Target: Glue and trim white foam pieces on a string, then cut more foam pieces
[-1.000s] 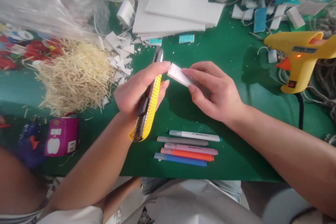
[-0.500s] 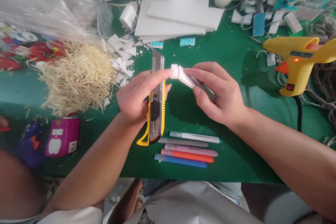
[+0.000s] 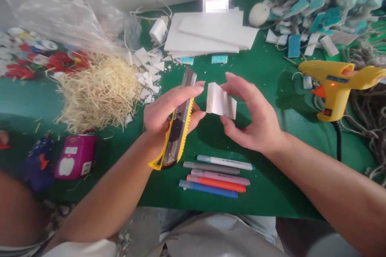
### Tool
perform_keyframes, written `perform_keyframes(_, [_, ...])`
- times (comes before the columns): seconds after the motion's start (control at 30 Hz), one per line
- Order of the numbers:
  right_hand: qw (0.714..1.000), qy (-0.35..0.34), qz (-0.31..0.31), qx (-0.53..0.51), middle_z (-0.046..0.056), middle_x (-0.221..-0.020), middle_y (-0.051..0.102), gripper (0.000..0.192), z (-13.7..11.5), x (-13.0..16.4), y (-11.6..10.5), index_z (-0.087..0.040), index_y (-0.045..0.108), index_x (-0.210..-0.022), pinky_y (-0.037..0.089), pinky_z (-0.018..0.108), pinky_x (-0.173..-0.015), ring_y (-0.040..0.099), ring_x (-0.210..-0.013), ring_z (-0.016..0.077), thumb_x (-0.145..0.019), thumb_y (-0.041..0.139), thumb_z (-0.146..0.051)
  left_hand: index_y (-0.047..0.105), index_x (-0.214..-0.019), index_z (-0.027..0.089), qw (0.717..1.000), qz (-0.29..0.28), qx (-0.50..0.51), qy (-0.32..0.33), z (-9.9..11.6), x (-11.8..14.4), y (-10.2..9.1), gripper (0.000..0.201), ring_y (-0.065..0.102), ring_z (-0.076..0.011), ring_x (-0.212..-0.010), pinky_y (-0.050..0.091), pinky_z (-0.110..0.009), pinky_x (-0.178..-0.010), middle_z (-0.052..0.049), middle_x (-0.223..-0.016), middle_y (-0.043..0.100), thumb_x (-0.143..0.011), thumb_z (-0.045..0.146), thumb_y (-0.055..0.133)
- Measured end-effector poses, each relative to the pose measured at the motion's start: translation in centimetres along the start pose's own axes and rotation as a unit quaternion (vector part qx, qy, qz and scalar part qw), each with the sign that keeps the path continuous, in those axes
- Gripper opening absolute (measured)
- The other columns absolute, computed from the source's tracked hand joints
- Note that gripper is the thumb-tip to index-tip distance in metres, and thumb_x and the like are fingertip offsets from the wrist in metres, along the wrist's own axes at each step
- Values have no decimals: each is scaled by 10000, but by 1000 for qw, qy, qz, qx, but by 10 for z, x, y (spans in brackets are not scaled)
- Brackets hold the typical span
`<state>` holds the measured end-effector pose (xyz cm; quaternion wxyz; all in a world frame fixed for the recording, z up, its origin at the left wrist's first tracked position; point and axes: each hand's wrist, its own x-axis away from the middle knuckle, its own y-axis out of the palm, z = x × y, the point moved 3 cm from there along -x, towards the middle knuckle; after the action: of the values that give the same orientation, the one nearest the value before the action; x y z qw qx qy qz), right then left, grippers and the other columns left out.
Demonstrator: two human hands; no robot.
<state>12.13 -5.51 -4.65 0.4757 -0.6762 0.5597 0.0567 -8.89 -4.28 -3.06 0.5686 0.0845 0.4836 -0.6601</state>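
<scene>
Both forearms are bare from wrist to elbow, with no watch, ring or bracelet on the left hand [image 3: 164, 110] or the right hand [image 3: 253, 118]. A white short sleeve [image 3: 81, 248] covers the left upper arm at the bottom edge. Light grey cloth [image 3: 217, 233] with a small dark print covers the lap.

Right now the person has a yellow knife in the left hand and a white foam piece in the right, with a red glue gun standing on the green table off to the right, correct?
Nearly. The glue gun is yellow, not red, as the head view shows. The rest holds: the left hand grips the yellow knife, the right hand holds the white foam piece, over the green table.
</scene>
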Motion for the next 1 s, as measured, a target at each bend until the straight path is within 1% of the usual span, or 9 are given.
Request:
perform_keyframes(0.07, [1000, -7, -8, -3, 126, -1493, 606, 795, 0, -1, 0, -295, 291, -1624, 580, 507, -1025, 669, -1242, 299, -889, 582, -211, 623, -1334, 303, 999, -21, 28, 13, 1, 0, -1, 425, 772, -157, -693, 679, -315, -618, -51, -1341, 744, -937, 319, 773])
perform_keyframes(0.13, [1000, -12, -20, 2, 127, -1474, 617, 816, 0, -1, 0, -290, 279, -1625, 570, 522, -1034, 663, -1252, 313, -873, 588, -222, 604, -1370, 320, 999, -29, 30, 32, 3, 0, -2, 499, 794, -184, -751, 692, -320, -630, -56, -1358, 735, -914, 340, 804])
perform_keyframes(0.23, [999, -21, -29, 4, 125, -1424, 647, 839, 1, -2, -1, -291, 279, -1621, 564, 528, -1032, 661, -1245, 321, -847, 596, -219, 595, -1386, 357, 998, -29, 14, 48, 4, -1, -2, 509, 805, -261, -1017, 725, -378, -812, -32, -1336, 747, -921, 347, 803])
perform_keyframes(0.3, [999, -28, -29, -3, 122, -1420, 651, 850, 1, -3, -1, -295, 288, -1617, 565, 525, -1026, 661, -1238, 319, -832, 600, -204, 601, -1385, 351, 998, -30, -1, 54, 6, 0, 0, 502, 778, -274, -1120, 706, -405, -934, -36, -1335, 747, -926, 337, 803])
perform_keyframes(0.43, [999, -37, -29, -1, 130, -1419, 653, 838, 0, -5, -1, -277, 316, -1607, 573, 514, -1011, 660, -1224, 303, -823, 591, -175, 615, -1367, 332, 997, -26, -37, 61, 8, 3, 1, 472, 800, -236, -1044, 698, -362, -933, -46, -1353, 738, -932, 297, 793])
perform_keyframes(0.57, [999, -52, -15, -1, 145, -1345, 687, 770, 0, -7, 0, -248, 366, -1584, 584, 502, -988, 666, -1202, 294, -865, 639, -219, 621, -1367, 326, 997, -19, -39, 65, 8, 4, 2, 462, 789, -242, -1086, 705, -361, -915, -45, -1338, 745, -936, 248, 770])
perform_keyframes(0.67, [998, -55, -10, 3, 132, -1302, 710, 742, 1, -7, 0, -264, 378, -1580, 596, 487, -958, 685, -1159, 283, -894, 660, -240, 620, -1369, 340, 997, -20, -34, 66, 8, 3, 1, 477, 788, -239, -1089, 709, -350, -893, -37, -1316, 756, -931, 220, 766])
perform_keyframes(0.8, [998, -59, -9, 18, 127, -1335, 705, 746, 3, -7, -2, -283, 367, -1589, 596, 478, -957, 685, -1193, 286, -903, 659, -240, 630, -1344, 368, 997, -35, -43, 52, 6, 2, 1, 437, 802, -228, -1029, 710, -340, -859, -22, -1309, 759, -942, 233, 735])
perform_keyframes(1.0, [999, -51, -13, 15, 123, -1404, 681, 757, 4, -7, -5, -291, 356, -1609, 575, 476, -996, 670, -1240, 293, -922, 666, -225, 661, -1308, 314, 997, -32, -51, 40, 5, 3, 1, 378, 802, -201, -1017, 681, -313, -922, -24, -1320, 756, -951, 202, 715])
